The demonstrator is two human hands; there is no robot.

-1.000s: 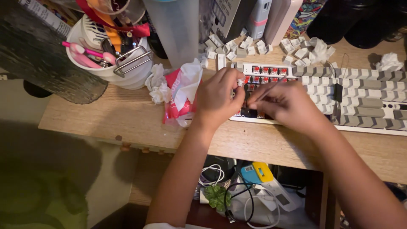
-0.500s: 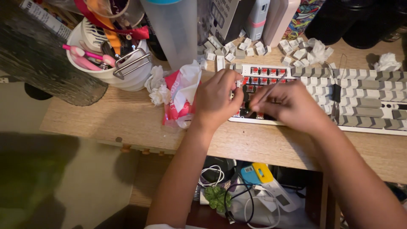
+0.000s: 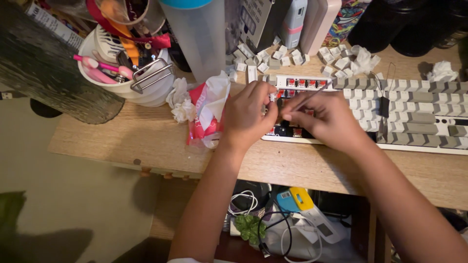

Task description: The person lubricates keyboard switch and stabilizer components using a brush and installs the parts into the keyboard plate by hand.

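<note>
A white and grey mechanical keyboard [image 3: 414, 114] lies along the wooden desk [image 3: 122, 139]; its left end has the keycaps off, so red switches show. My left hand [image 3: 248, 114] rests on that bare left end, fingers curled against the keyboard's edge. My right hand [image 3: 324, 114] pinches a thin stick-like tool [image 3: 312, 96] whose lower end points down into the switches between both hands. What the tip touches is hidden by my fingers. Loose white keycaps [image 3: 287, 56] lie scattered behind the keyboard.
A red and white tissue pack [image 3: 204, 117] and crumpled tissues [image 3: 179, 100] lie left of my hands. A white pot of pens and tools [image 3: 124, 68] stands at the back left beside a tall translucent bottle [image 3: 197, 36]. Cables and a small blue-yellow device [image 3: 292, 199] sit under the desk.
Both hands stay over the keyboard's bare left end. The thin tool in my right hand has shifted only slightly; nothing else moved.
</note>
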